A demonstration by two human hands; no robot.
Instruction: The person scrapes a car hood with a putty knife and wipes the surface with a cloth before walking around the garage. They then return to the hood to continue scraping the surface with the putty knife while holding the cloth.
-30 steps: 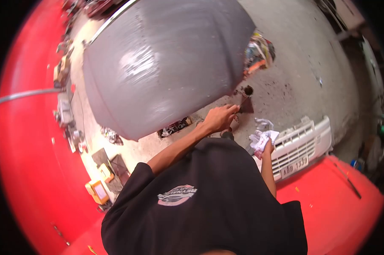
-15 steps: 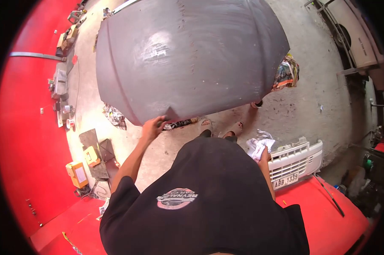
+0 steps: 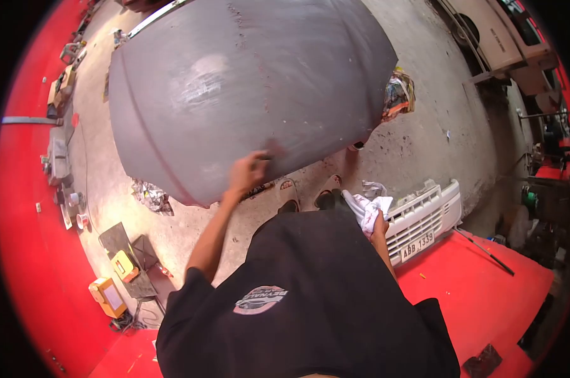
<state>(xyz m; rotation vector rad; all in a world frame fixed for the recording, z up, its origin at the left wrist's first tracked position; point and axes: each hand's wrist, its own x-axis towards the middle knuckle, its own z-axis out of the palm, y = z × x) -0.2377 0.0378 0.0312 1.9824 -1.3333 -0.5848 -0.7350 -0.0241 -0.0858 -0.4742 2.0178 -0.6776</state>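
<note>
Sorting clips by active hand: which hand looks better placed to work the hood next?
Probably the left hand: it's over the hood near its edge, holding a blurred dark tool. The right hand is away from the hood, holding a cloth beside the bumper.

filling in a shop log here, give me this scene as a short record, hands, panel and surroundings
left hand: holds a small dark item, blurred, over the near part of the grey panel; contact unclear
right hand: grips a white cloth
panel: hood-shaped, grey, light glaring on it
beside right hand: white bumper, plate ABB 1339
picture's left side: red wall
</note>
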